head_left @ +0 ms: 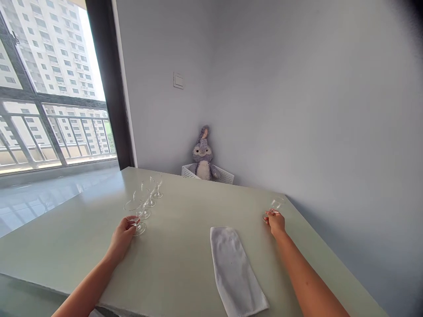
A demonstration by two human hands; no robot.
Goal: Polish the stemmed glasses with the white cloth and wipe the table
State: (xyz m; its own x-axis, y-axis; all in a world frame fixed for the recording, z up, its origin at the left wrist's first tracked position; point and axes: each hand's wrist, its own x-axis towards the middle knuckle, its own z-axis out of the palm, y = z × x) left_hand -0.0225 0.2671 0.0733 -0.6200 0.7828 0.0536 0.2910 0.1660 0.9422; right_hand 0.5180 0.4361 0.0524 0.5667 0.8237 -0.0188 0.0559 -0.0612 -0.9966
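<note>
**Left hand (pixel 123 233) on one stemmed glass (pixel 135 211), right hand (pixel 274 221) on another stemmed glass (pixel 276 204)**

A folded white towel (pixel 236 270) lay flat on the pale green table (pixel 185 251), between the hands and touching neither; that central spot appeared to put it within reach of both. The left hand was closed around the lower bowl and stem of its glass, whose foot stood on the table, and this low hold looked suited to steadying it. The right hand pinched its glass near the base, close to the table's right edge. The glass leaned slightly, and the fingers hid its foot, so contact with the table could not be told. Beyond the left hand, three more glasses (pixel 147 191) stood upright in a tight line, apparently grouped to stay clear of the towel. Farther off, a grey plush elephant (pixel 203 154) sat in a white perforated basket (pixel 224 176), wedged into the corner of the wall. Past the table's left side, a large window (pixel 49 127) showed balcony railings and apartment towers.
</note>
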